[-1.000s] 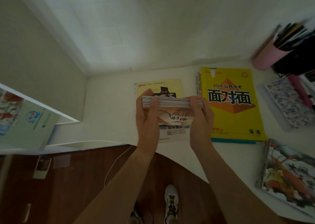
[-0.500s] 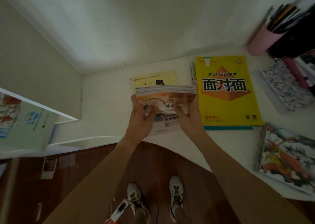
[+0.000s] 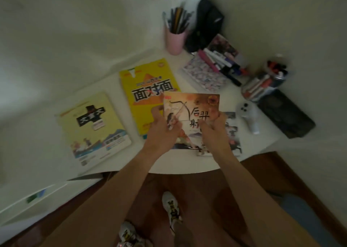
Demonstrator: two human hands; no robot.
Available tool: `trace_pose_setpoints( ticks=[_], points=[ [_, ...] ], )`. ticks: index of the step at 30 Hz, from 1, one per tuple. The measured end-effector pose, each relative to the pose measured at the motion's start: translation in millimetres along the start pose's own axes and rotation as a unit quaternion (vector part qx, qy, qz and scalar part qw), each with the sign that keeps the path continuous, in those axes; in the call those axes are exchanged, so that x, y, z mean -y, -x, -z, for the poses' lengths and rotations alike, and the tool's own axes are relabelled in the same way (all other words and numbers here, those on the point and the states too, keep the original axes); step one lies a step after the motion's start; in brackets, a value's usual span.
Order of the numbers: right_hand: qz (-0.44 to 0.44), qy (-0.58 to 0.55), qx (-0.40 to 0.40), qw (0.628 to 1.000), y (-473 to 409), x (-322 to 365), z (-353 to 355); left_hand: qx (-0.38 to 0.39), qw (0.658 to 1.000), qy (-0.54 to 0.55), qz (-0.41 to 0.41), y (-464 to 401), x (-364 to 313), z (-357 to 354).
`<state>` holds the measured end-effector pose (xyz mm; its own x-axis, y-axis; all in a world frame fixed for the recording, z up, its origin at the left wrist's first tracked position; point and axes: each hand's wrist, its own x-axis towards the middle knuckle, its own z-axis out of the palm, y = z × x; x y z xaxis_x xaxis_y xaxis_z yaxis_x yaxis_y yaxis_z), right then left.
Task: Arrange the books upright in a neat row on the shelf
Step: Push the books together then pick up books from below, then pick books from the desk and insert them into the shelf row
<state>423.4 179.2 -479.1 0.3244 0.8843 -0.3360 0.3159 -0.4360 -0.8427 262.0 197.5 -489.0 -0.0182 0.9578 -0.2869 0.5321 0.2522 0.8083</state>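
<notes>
Book [image 3: 195,113] now faces cover-up, moved right over the counter [image 3: 187,164]; left hand [image 3: 161,132] and right hand [image 3: 213,132] grip its lower edges.

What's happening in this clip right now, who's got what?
A person stands at a white desk holding a thin picture book with an archer on its cover in both hands, the left hand and the right hand gripping its lower part. A bright yellow workbook and a pale yellow book lie flat on the desk. No book stands upright yet.
</notes>
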Motion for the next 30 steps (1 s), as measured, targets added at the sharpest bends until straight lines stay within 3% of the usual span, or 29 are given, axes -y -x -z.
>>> trace_pose_setpoints(
  ticks=[6, 11, 17, 20, 24, 28, 30],
  points=[
    [-0.104, 0.068, -0.038, 0.991, -46.7, -46.6, 68.5, 0.01, 0.997, -0.012, 0.076, -22.2, -19.6, -101.4],
    [-0.112, 0.17, -0.044, 0.978, -70.2, -74.9, 77.8, 0.005, 0.992, -0.11, 0.054, -24.1, -7.9, -136.7],
    [-0.134, 0.247, -0.036, 0.959, -79.3, -87.5, 66.9, -0.057, 0.969, -0.238, 0.024, -16.6, 2.4, -143.5],
    [-0.149, 0.307, -0.013, 0.94, -79.3, -88.0, 70.7, -0.029, 0.981, -0.19, 0.015, -13.3, -1.6, -140.8],
    [-0.139, 0.249, 0.013, 0.958, -83.2, -95.2, 74.6, -0.026, 0.989, -0.144, 0.005, -11.6, -2.7, -141.2],
    [-0.157, 0.257, 0.011, 0.953, -78.7, -85.7, 72.0, -0.007, 0.997, -0.054, 0.061, -12.6, 1.9, -142.5],
    [-0.112, 0.317, -0.044, 0.941, -63.4, -77.1, 61.7, 0.023, 0.994, 0.025, 0.107, -8.6, -1.4, -138.3]
  ],
)
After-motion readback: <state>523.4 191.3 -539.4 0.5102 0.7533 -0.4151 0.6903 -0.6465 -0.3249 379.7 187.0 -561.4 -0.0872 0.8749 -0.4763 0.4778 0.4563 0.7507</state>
